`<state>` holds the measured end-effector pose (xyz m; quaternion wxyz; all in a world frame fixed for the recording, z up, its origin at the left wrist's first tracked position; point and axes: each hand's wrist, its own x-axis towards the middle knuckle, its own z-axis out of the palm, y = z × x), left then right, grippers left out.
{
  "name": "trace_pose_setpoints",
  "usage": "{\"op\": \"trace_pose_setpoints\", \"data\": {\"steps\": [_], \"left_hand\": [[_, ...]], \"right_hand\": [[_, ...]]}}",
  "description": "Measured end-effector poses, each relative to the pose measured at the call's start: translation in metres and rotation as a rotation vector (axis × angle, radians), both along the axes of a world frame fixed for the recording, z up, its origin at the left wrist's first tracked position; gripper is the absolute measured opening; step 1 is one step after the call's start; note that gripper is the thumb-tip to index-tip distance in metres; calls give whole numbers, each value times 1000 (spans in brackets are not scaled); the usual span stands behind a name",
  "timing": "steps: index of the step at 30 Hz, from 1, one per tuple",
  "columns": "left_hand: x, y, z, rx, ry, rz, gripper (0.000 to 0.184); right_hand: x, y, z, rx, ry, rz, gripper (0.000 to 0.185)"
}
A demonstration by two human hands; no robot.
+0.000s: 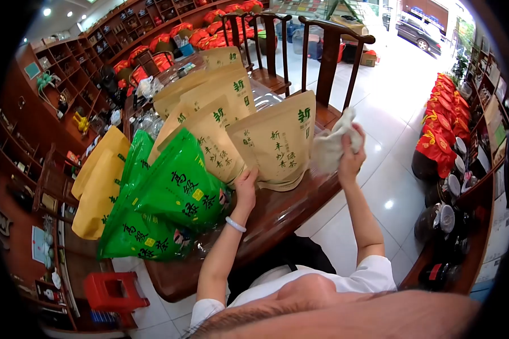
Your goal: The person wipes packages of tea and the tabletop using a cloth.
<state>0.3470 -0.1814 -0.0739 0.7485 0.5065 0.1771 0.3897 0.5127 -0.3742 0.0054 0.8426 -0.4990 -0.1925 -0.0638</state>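
Observation:
Upright on the table, a brown kraft paper tea bag point(272, 141) with dark green writing faces me. My left hand point(245, 187), with a pale bangle on its wrist, is closed on the bag's lower left edge. A crumpled white cloth point(332, 146) is bunched in my right hand point(352, 158), at the bag's right side. More kraft tea bags point(206, 135) stand close behind and to the left. Glossy green tea bags point(181, 183) lean together at the table's left end, beside plain yellow-brown bags point(99, 192).
The dark wooden table point(271, 217) has wooden chairs point(329, 62) along its far side. A red stool point(116, 291) stands at lower left. Jars with red cloth covers point(438, 124) line the right shelf. Tall shelves point(68, 73) fill the left wall.

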Motion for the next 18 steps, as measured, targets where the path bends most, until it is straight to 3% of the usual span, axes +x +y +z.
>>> {"op": "trace_pose_setpoints", "data": {"steps": [2,3,4,6,8,10,12,13,14,16,17,18], "left_hand": [[0,1,0,-78,-52,-83,13],[3,2,2,-84,-49,-71,13],[4,2,4,-84,-50,-100,15],[2,4,3,-84,-47,-107,18],[7,15,-1,-53,-80,-157,20],[11,22,2,10,-25,-123,21],[14,17,11,182,211,-67,22],[18,10,15,176,203,-70,34],[24,7,7,172,203,-73,34],[33,-1,-9,396,154,115,50],[28,-2,-12,429,169,-30,63],[23,-15,-6,430,165,-38,63]], "right_hand": [[0,5,29,-234,-639,-193,50],[0,16,32,-248,-655,-103,55],[8,29,19,-316,-653,-155,56],[19,43,-17,-229,-172,303,50],[20,29,-37,-477,-73,351,44],[5,12,-56,-259,142,556,40],[-4,-4,-72,-302,83,563,37],[-12,-8,-73,-304,82,566,37],[-20,-12,-73,-332,-5,474,35],[-41,-19,-76,-374,-93,337,31],[-53,-20,-78,-400,-179,258,32],[-64,-19,-79,-424,-265,180,33]]}}
